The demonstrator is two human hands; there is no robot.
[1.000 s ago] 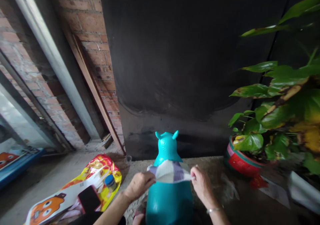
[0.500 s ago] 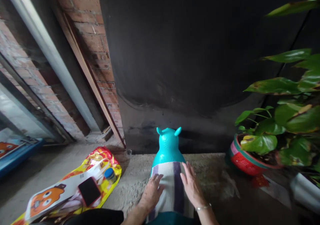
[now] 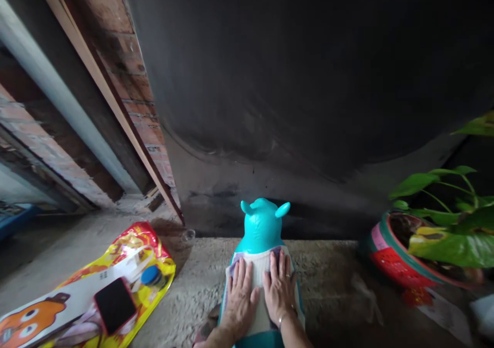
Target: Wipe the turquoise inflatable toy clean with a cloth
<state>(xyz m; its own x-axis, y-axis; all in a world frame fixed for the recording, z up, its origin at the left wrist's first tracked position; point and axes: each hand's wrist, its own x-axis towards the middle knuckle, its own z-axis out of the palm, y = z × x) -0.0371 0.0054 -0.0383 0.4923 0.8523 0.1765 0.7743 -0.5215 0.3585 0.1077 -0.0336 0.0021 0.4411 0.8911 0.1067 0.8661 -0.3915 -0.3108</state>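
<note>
Here both hands (image 3: 259,294) press flat the cloth (image 3: 258,265), floor (image 3: 332,276) open alongside.

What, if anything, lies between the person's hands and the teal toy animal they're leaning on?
A striped cloth does. It is draped over the teal toy, and both the left hand and right hand press flat on it, side by side. Only the toy's head shows bare.
</note>
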